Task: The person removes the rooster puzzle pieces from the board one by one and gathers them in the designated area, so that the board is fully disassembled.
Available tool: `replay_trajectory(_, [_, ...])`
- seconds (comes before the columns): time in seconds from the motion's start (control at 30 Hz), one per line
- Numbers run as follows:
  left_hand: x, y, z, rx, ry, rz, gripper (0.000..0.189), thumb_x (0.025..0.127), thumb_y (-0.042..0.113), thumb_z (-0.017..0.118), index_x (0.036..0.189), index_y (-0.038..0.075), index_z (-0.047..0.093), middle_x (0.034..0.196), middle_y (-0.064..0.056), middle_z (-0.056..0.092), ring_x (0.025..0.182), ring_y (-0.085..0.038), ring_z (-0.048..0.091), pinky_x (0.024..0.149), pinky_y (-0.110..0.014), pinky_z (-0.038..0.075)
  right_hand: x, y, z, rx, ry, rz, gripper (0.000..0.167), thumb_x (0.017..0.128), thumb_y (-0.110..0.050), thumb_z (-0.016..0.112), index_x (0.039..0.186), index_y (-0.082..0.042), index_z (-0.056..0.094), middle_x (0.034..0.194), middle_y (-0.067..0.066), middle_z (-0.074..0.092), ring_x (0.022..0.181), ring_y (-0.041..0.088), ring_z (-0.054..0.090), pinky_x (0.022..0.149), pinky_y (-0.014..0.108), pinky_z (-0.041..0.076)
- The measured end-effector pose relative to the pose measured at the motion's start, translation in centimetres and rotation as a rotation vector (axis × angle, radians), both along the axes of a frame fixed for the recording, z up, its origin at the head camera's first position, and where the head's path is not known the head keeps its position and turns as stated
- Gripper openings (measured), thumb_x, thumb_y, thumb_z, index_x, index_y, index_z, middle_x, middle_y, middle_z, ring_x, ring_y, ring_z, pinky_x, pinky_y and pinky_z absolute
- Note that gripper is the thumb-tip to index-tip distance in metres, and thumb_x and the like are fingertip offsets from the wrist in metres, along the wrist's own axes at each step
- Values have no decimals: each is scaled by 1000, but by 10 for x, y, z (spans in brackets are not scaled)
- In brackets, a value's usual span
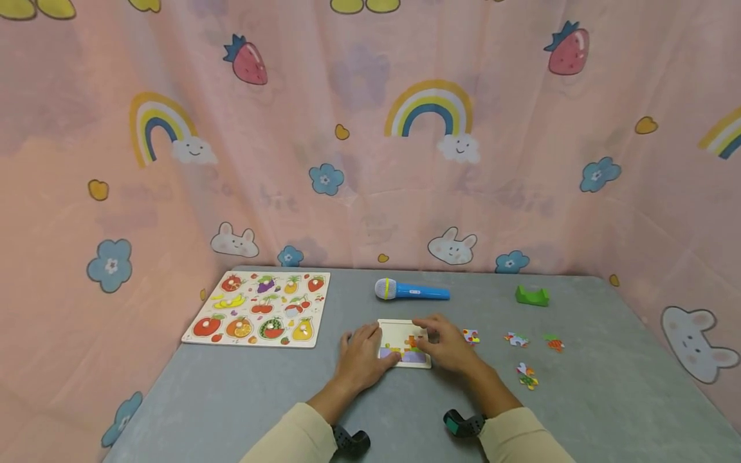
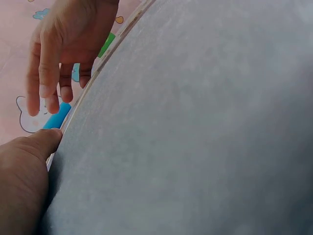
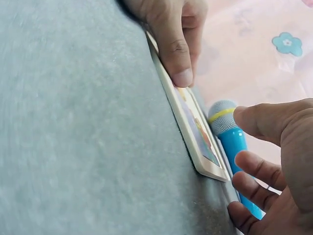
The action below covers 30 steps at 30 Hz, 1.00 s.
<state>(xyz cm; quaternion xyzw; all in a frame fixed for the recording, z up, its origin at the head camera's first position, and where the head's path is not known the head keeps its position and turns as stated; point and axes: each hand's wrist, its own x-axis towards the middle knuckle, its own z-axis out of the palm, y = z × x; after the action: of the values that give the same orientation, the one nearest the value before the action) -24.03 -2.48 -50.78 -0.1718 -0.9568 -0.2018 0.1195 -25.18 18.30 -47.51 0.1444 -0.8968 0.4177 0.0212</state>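
Note:
A small jigsaw puzzle board [image 1: 396, 329] with a pale frame lies flat on the table. Its lower part carries purple, yellow and green pieces, and an orange piece [image 1: 411, 341] sits above them. My left hand [image 1: 360, 360] rests along the board's left side, its thumb [image 3: 182, 73] pressing down on the board in the right wrist view. Over the right edge of the board hovers my right hand [image 1: 448, 344], thumb and index finger near the orange piece. The right wrist view shows that hand's fingers spread, with nothing visible between them.
Several loose jigsaw pieces [image 1: 516, 339] lie right of the board. Behind it is a blue toy microphone [image 1: 419, 292]. A fruit puzzle board [image 1: 255, 325] lies at back left, and a green toy piece [image 1: 532, 296] at back right. A printed pink curtain [image 1: 370, 212] hangs behind the table.

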Motion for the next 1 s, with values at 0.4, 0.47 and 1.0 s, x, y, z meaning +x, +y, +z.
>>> replay_trajectory(0.4, [0, 0, 0, 2, -1, 1, 71, 85, 53, 66, 132, 1, 57, 139, -9, 51, 128, -25, 44, 102, -57, 24, -7, 0, -9, 35, -34, 2, 36, 84, -9, 72, 120, -8, 68, 107, 4, 53, 99, 24, 52, 84, 46, 44])
replay_trajectory(0.47, [0, 0, 0, 0, 1, 3, 71, 85, 54, 65, 132, 1, 57, 139, -9, 51, 129, -25, 44, 102, -57, 24, -8, 0, -11, 47, -35, 5, 36, 84, -10, 72, 121, -8, 68, 107, 5, 51, 99, 25, 52, 85, 47, 44])
replay_trajectory(1.0, [0, 0, 0, 3, 1, 1, 71, 86, 53, 65, 132, 0, 57, 139, -9, 51, 129, -25, 43, 102, -56, 24, -9, -5, -14, 150, 57, 36, 22, 80, -12, 77, 101, -13, 74, 99, 4, 44, 94, 24, 43, 75, 38, 38])
